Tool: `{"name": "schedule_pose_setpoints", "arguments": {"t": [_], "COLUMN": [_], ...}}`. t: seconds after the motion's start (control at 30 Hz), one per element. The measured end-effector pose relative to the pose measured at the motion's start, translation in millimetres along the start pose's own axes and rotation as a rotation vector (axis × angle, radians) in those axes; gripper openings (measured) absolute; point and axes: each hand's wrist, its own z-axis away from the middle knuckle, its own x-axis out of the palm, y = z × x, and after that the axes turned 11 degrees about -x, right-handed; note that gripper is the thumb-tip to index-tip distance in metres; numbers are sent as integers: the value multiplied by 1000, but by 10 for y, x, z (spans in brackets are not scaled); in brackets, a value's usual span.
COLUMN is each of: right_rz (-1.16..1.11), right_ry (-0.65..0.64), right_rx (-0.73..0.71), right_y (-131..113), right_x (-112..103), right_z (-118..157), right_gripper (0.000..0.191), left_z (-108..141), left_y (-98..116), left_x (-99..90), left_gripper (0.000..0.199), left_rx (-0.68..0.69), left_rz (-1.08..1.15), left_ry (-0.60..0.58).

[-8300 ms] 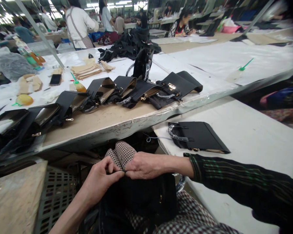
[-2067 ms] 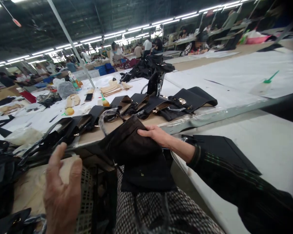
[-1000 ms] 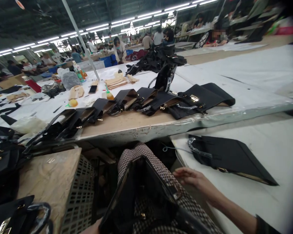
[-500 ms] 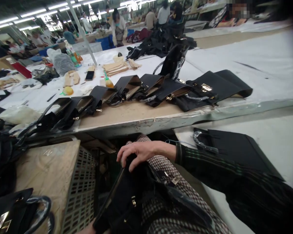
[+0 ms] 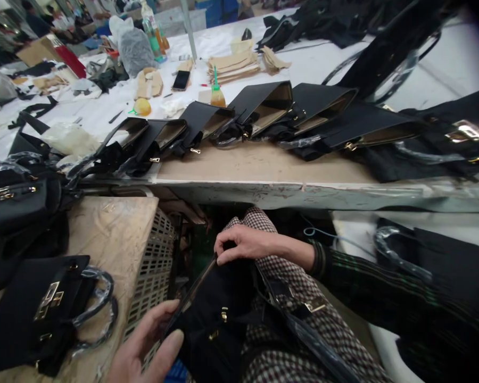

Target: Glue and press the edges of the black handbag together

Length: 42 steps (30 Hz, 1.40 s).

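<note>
A black handbag [image 5: 219,303] with small gold fittings lies across my lap on checked trousers [image 5: 279,266]. My right hand [image 5: 243,244] pinches the far end of its edge, thumb and fingers closed on it. At the near end of the same edge is my left hand [image 5: 147,346], its thumb on the near face and its fingers at the far side. A plastic-wrapped handle [image 5: 315,340] hangs to the right of the bag's body.
Several black bags [image 5: 263,106] stand along the worktable edge [image 5: 263,194]. At left, a finished-looking bag [image 5: 35,308] lies on a board [image 5: 107,234] over a plastic crate [image 5: 155,255]. Another black piece [image 5: 451,260] lies at right. A glue bottle [image 5: 217,96] stands behind the row.
The view has shifted down and to the right-hand objects' near side, so they look larger. My left hand has come further into view at the bag's edge. My right hand's fingers have drawn together.
</note>
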Motion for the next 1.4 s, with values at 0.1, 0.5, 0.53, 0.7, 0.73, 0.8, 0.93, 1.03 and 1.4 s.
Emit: {"name": "schedule_pose_setpoints", "arguments": {"t": [0.1, 0.5, 0.53, 0.7, 0.73, 0.8, 0.93, 1.03, 1.4], "right_rz": [-10, -25, -18, 33, 50, 90, 122, 98, -102], "right_ry": [42, 174, 181, 245, 264, 298, 324, 298, 50], "right_rx": [8, -14, -11, 20, 34, 63, 97, 74, -213], "right_y": [25, 26, 23, -12, -22, -40, -62, -67, -186], "right_x": [3, 98, 110, 190, 210, 247, 284, 267, 57], "right_z": [8, 56, 64, 95, 96, 92, 87, 108, 263], "right_gripper": [24, 16, 15, 13, 13, 11, 11, 9, 15], "left_z": [-77, -155, -162, -239, -258, -292, -320, -324, -327], "left_y": [146, 163, 152, 77, 61, 33, -10, -45, -93], "left_x": [62, 154, 153, 140, 136, 128, 107, 102, 130], "left_gripper": [40, 38, 39, 45, 44, 41, 35, 32, 23], "left_rx": [-54, -104, -113, -124, -99, -33, 71, 124, 173], "left_rz": [2, 111, 121, 85, 54, -24, -184, -233, -182], "left_ry": [2, 79, 69, -43, -42, -10, 58, 129, 115]}}
